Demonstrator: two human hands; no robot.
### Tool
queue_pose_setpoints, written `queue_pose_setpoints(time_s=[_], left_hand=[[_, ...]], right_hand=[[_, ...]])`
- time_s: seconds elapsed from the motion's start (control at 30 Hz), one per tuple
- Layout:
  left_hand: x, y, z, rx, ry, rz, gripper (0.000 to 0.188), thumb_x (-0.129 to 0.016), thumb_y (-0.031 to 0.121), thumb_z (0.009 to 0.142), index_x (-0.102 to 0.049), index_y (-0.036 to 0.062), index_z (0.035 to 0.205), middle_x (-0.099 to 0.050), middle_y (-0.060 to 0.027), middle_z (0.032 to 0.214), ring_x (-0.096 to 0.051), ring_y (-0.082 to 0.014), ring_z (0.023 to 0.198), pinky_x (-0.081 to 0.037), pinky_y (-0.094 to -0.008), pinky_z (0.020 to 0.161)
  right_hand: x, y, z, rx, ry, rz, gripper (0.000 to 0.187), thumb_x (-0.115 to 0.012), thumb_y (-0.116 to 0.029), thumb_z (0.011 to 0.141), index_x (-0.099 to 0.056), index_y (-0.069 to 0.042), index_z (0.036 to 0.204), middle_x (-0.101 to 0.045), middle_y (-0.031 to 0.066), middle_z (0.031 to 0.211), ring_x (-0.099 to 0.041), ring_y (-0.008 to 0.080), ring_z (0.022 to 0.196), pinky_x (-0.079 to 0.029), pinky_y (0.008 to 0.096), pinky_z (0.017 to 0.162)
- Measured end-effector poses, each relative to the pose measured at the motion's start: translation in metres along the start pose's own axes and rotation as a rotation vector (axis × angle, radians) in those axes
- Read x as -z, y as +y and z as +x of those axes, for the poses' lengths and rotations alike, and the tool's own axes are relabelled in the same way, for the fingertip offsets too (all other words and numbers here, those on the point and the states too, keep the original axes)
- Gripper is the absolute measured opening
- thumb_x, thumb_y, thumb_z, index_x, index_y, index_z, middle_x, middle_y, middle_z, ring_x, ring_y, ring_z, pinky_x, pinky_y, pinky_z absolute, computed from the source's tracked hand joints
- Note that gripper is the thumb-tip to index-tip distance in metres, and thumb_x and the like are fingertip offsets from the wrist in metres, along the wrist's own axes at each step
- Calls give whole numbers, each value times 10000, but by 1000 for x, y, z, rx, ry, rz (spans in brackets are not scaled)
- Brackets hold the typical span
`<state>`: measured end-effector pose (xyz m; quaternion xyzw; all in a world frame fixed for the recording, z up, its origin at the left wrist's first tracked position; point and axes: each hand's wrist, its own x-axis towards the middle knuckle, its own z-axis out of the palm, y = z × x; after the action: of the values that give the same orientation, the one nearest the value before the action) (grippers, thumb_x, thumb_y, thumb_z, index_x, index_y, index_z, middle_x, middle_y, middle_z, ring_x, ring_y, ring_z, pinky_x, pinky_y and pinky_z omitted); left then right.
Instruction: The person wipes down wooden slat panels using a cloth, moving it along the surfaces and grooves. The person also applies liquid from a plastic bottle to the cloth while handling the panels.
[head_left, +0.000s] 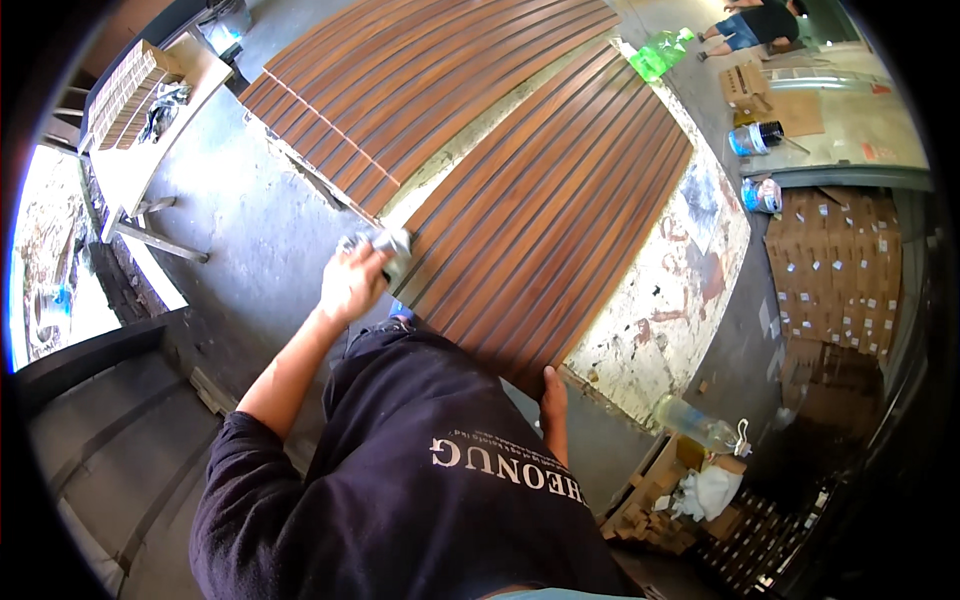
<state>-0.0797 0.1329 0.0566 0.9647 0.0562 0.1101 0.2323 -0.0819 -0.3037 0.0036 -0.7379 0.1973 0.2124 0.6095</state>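
At left of panel (545, 215): left hand (352, 280) is clutching cloth (398, 252), apparently wiping;
Near corner: right hand (553, 405) is touching, grip unclear;
Next: likely needing bracing

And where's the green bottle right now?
In the head view, the green bottle is at the upper right, by the table's edge, next to the far end of the striped wooden panel that the right hand touches.

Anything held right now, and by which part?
Left hand holds a bunched pale cloth, fingers over its left part. Right hand touches the slatted wood panel's near edge; can't tell if gripping.
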Motion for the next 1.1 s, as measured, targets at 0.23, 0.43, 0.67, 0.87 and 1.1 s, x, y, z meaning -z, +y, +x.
queue_pose_setpoints(time_s=[0.23,0.43,0.67,0.87,1.1], left_hand=[[20,17,5,180,69,-17,326,-588,92,668,-647,114,988,-568,-95,829,-596,-312,726,-491,-410,649],[-39,50,49,-222,-132,-205,341,-624,144,686,-603,107,1025,-579,-108,901,-622,-297,780,-490,-450,730],[-42,137,116,-351,99,-368,234,-622,95,697,-565,68,923,-616,-136,819,-628,-323,723,-519,-423,618],[-63,220,27,-801,-307,-626,382,-667,210,727,-608,85,1083,-608,-120,988,-626,-305,902,-519,-393,764],[-25,60,48,-170,-11,-191,232,-624,150,732,-632,58,945,-582,-139,846,-574,-339,792,-491,-435,693]], right_hand=[[-2,-25,-21,-145,-7,-106,309,-586,-306,909,-593,-47,1076,-582,0,874,-543,101,750,-470,261,688],[-3,-30,-26,-162,31,-120,302,-611,-314,891,-596,-57,1049,-585,-4,843,-531,91,688,-461,250,624],[-21,-92,-34,216,245,-135,477,-535,-366,924,-459,-63,1284,-610,125,1135,-607,238,977,-488,358,840],[-53,-116,-28,251,62,850,419,-366,-308,992,-372,-114,1364,-563,149,1166,-571,256,1017,-474,415,886],[14,-37,-70,103,514,322,280,-519,-253,930,-591,-40,1096,-608,76,875,-590,177,765,-491,322,697]])
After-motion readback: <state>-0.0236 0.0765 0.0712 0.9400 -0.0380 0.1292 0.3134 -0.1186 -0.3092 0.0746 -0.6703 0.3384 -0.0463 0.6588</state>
